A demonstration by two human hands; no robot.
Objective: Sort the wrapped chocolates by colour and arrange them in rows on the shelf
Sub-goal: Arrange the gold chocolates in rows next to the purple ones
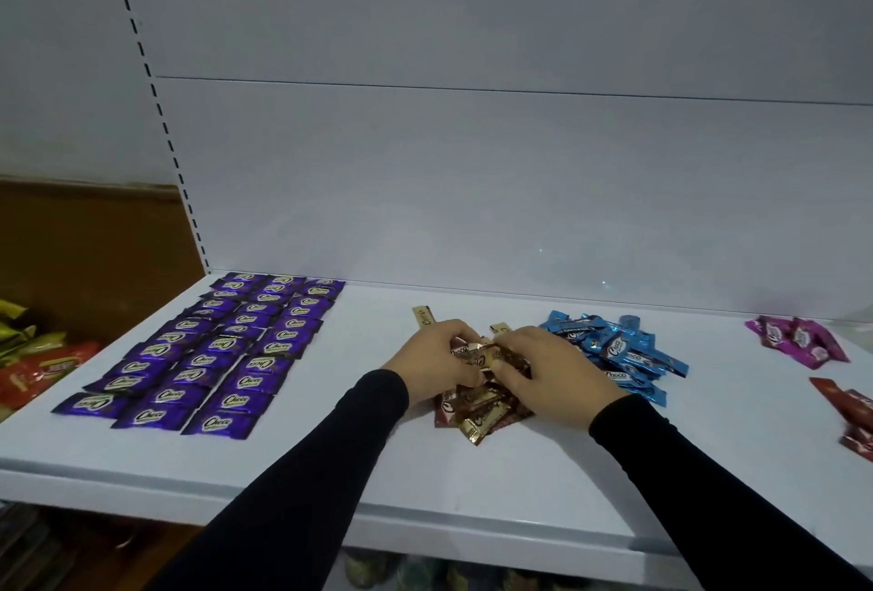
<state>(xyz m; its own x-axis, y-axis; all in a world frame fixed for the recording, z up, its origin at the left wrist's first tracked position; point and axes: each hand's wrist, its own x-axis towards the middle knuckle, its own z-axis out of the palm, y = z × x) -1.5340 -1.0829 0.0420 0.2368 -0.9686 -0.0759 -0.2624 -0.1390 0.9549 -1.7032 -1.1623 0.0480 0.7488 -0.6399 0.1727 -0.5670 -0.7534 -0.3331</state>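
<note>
I see left hand (432,361) and right hand (550,366) both clutching gold chocolates (482,411), probably several; purple rows (208,349) lie left on shelf (378,472).

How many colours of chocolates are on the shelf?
5: purple rows at the left, gold pile under both hands in the middle, blue pile beside it, pink and red at the right. More may be hidden off-frame.

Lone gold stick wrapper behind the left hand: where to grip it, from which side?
Take the long gold stick wrapper across its narrow width near the far end, from above. It lies flat on the white shelf, and the left hand covers its near end.
</note>
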